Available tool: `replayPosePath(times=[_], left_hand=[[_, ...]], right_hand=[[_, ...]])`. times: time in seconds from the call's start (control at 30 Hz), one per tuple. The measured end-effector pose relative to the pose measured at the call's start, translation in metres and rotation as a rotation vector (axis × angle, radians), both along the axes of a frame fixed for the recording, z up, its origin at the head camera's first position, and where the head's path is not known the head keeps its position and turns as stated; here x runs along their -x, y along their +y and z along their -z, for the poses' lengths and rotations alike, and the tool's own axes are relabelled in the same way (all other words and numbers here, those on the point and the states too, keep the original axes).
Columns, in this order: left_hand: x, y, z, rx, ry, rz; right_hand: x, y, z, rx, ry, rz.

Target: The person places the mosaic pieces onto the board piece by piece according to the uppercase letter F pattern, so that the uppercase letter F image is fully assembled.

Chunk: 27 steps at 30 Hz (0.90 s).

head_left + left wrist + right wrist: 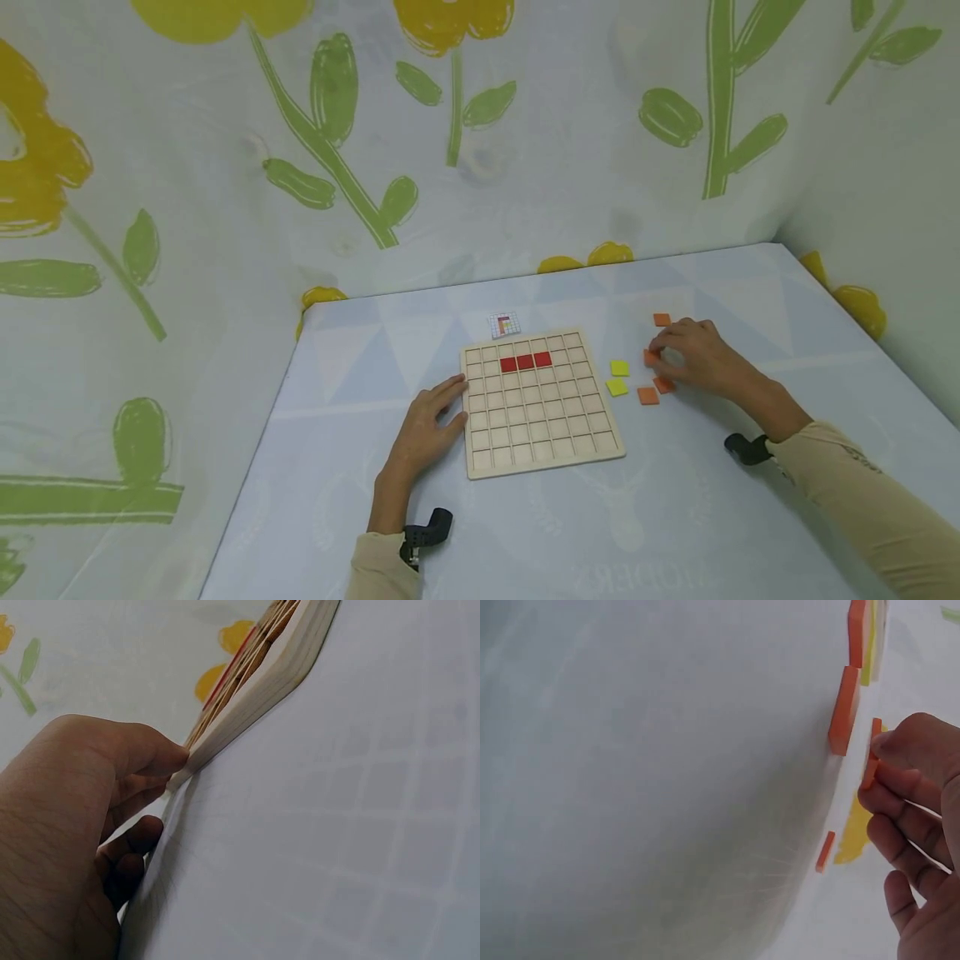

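A wooden grid board (540,408) lies on the table with three red tiles (525,362) in a row near its top. My left hand (431,421) rests against the board's left edge (247,705), its thumb touching the edge. To the right of the board my right hand (693,354) pinches an orange tile (649,357) (871,754) between thumb and fingers. Loose orange tiles (648,395) and two yellow tiles (618,377) lie beside that hand.
A small pattern card (504,324) lies just beyond the board. One more orange tile (662,319) sits farther back. The pale tablecloth (675,517) ends at flower-print walls (225,167) on the left, back and right.
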<state>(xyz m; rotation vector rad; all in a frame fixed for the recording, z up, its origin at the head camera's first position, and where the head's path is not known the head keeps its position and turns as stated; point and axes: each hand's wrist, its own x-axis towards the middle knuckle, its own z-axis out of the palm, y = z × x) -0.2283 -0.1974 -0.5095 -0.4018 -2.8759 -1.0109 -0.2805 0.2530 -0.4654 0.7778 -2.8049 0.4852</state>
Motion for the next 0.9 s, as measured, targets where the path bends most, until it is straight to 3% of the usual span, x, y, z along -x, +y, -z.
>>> replayPosePath(times=[0.23, 0.5, 0.9], left_hand=[[-0.002, -0.001, -0.001, -0.014, 0.0, 0.001], [-0.001, 0.001, -0.001, -0.002, 0.018, 0.003], [-0.001, -0.001, -0.002, -0.01, 0.017, 0.016]], right_hand=[[-0.001, -0.007, -0.005, 0.056, 0.024, -0.018], [0.003, -0.02, -0.008, 0.115, 0.081, -0.097], [0.008, -0.045, -0.012, 0.104, 0.072, -0.13]])
